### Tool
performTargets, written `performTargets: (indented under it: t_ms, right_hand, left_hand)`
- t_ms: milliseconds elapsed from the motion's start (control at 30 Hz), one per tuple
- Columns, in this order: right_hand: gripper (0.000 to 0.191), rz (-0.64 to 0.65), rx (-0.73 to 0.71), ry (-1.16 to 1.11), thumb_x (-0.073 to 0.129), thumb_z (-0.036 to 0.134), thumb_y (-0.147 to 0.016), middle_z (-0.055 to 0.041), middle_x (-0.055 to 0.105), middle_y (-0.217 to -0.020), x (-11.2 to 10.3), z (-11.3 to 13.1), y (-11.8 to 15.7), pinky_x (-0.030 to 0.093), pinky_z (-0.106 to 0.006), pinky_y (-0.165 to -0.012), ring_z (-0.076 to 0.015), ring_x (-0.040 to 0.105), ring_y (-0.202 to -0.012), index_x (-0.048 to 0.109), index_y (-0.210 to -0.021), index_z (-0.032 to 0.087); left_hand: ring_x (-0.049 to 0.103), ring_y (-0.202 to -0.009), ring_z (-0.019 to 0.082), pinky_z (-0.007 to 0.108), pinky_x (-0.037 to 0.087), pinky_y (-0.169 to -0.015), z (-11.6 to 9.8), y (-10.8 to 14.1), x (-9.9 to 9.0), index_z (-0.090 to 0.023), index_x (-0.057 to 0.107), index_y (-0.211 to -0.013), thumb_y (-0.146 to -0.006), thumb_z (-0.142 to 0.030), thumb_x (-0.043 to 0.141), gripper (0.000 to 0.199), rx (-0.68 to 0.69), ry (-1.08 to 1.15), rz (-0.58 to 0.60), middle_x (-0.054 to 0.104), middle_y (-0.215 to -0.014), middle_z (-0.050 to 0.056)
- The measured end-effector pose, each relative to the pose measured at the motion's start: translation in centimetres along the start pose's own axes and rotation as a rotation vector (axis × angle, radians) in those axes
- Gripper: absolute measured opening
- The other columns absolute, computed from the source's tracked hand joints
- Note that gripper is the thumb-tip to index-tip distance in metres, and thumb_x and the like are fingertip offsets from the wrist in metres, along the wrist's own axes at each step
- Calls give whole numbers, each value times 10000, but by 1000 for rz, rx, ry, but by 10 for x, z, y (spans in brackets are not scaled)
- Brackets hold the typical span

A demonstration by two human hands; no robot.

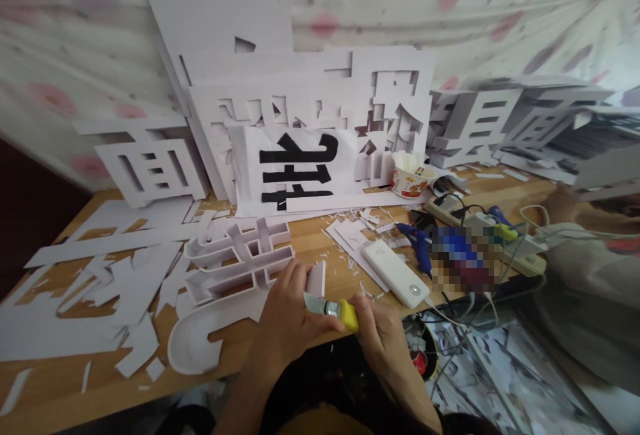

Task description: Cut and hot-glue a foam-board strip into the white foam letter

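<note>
Wooden table [75, 398] — right hand [384, 334] holds yellow knife [349, 315], left hand [286, 314] — white strip [317, 280].

One yellow-handled utility knife [349, 316], one small flat white board piece [317, 279], one white rectangular power bank [393, 272], one blue plastic glue gun [421, 246], one red-printed white paper bowl [411, 183] and one white sheet with black printed strokes [346, 168] show. At least three white block characters [480, 122] stand upright. White paper scraps [155, 369] are too many to count.
</note>
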State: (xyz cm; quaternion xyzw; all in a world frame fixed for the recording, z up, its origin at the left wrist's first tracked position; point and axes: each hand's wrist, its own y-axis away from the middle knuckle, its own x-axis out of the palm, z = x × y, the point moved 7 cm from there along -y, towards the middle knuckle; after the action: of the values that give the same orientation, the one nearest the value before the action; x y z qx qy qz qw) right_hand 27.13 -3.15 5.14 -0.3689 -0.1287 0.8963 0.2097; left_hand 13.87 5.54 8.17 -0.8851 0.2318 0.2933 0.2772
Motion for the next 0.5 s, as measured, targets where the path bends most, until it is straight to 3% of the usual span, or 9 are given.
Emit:
performTargets:
  t_ms: [300, 500]
  right_hand:
    - [502, 29, 30, -30, 286, 343, -1052, 26, 467, -526, 1, -4, 1, 287, -242, -511, -90, 442, -481, 444, -601, 190]
    - [524, 50, 41, -46, 270, 363, -1051, 26, 462, -514, 3, -2, 1, 280, -252, -501, -95, 442, -466, 462, -595, 192]
  left_hand:
    - [613, -894, 276, 422, 507, -766, 0, 0, 0, -193, 557, -988, -801, -840, 371, 699, -28, 12, 6, 620, -989, 104]
    - [624, -837, 268, 405, 508, -723, -2, -2, -6, -195, 576, -951, -725, -928, 287, 820, 24, -37, -55, 640, -915, 91]
